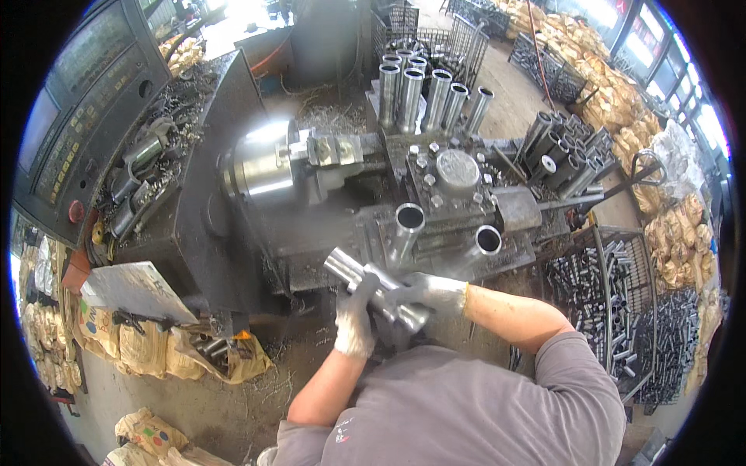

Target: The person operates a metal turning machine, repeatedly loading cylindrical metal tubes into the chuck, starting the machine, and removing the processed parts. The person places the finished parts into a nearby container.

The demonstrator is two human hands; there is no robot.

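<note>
In front of the lathe, at my body, a shiny metal tube point(342, 268) lies slantwise across both gloved hands. Closed around its middle is my left hand point(356, 307), in a dark-palmed, white-cuffed glove. My right hand point(431, 292), gloved the same way, closes on the lower right part of the tube; some of its fingers are hidden. Whether a second tube lies alongside is hard to make out. Just beyond my hands, one open-ended tube point(407, 225) stands on the lathe, and another tube point(486, 242) leans to its right.
The lathe's bright chuck point(264, 159) is ahead on the left, slightly blurred, with the bolted tool post point(457, 172) to its right. Several tubes point(412, 97) stand at the back, and darker ones point(556, 151) lean at right. Wire bins point(602, 295) of metal pieces flank my right side.
</note>
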